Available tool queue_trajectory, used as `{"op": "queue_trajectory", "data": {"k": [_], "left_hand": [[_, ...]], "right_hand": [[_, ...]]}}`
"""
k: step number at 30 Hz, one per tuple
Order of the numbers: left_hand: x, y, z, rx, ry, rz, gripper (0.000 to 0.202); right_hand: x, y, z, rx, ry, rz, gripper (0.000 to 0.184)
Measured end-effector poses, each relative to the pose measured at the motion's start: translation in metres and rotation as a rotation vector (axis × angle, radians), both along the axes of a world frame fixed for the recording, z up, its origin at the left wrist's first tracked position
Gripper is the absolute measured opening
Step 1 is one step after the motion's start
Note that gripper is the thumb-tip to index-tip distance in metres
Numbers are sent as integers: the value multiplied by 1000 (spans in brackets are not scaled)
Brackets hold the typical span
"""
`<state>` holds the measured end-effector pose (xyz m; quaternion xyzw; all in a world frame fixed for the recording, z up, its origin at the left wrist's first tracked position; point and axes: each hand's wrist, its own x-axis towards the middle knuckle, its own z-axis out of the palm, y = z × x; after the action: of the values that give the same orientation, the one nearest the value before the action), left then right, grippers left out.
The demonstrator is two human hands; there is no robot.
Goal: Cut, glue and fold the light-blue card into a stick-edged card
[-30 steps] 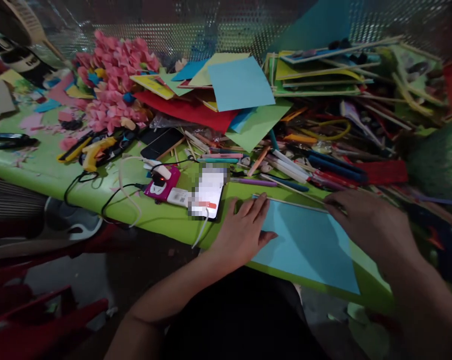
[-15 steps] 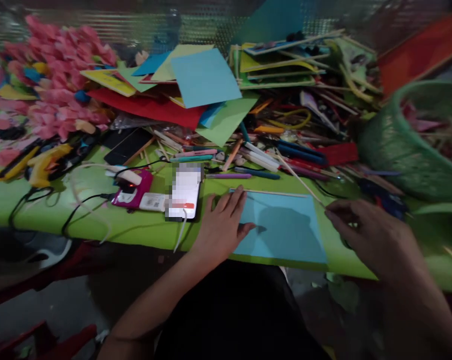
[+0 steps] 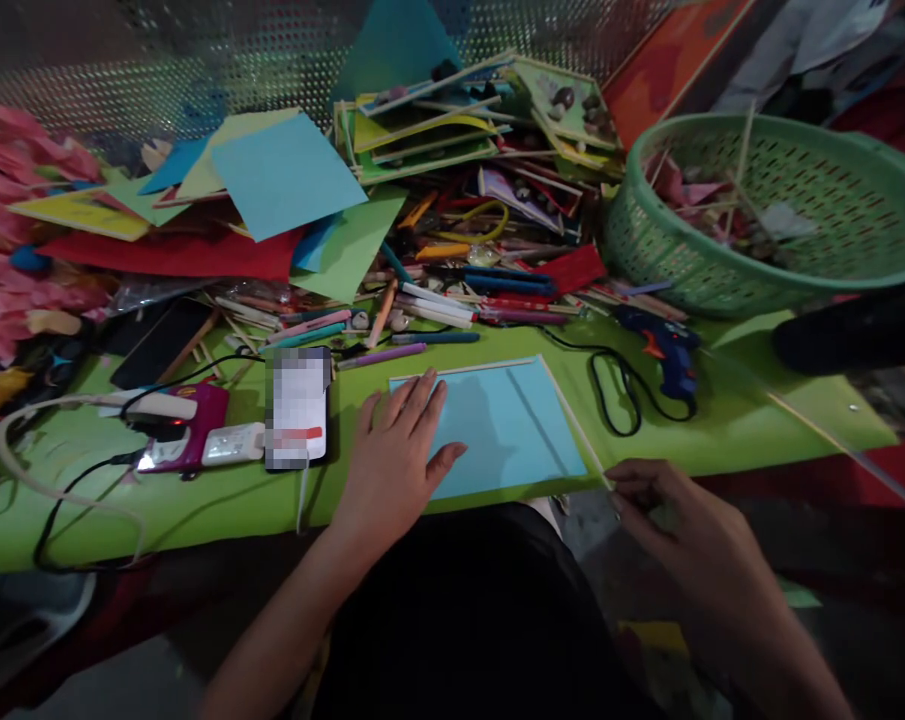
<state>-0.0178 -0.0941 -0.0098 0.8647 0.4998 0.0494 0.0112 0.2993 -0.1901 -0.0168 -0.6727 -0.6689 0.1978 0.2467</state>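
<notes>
A light blue paper sheet [image 3: 512,425] lies at the near edge of the green table [image 3: 219,490]. My left hand [image 3: 396,460] rests flat on the sheet's left part, fingers stretched out. A thin wooden stick [image 3: 463,368] lies along the sheet's far edge. Another thin stick [image 3: 572,420] runs along the sheet's right edge, and my right hand [image 3: 669,520], below the table edge, pinches its near end.
A phone [image 3: 297,408] and a pink power bank [image 3: 186,440] with cables lie left of the sheet. A blue glue gun [image 3: 666,350] sits to the right. A green basket [image 3: 759,210] stands at the far right. Coloured paper sheets [image 3: 279,180], pens and sticks crowd the back.
The camera has swung right, bringing the basket and glue gun into view. My right hand drew back toward me with a stick, which now lies along the sheet's right edge. My left hand stays on the sheet.
</notes>
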Motion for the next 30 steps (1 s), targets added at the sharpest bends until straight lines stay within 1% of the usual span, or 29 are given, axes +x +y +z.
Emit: {"op": "queue_trajectory", "data": {"k": [5, 9, 11, 14, 17, 23, 30], "left_hand": [[29, 4, 10, -80, 17, -170, 64], [51, 7, 10, -116, 33, -283, 64], [60, 9, 10, -128, 44, -315, 64], [70, 12, 9, -148, 68, -327, 64], [76, 14, 9, -154, 84, -328, 65], [82, 18, 7, -147, 96, -334, 63], [85, 20, 5, -110, 101, -335, 62]], "right_hand": [[-4, -5, -7, -3, 58, 6, 12], [-8, -6, -9, -19, 103, -1, 10], [-9, -6, -9, -29, 128, -3, 10], [-11, -4, -10, -44, 150, -2, 9], [-13, -5, -14, -63, 158, 15, 9], [-13, -8, -25, -96, 166, 33, 11], [-20, -4, -20, -106, 218, 23, 10]]}}
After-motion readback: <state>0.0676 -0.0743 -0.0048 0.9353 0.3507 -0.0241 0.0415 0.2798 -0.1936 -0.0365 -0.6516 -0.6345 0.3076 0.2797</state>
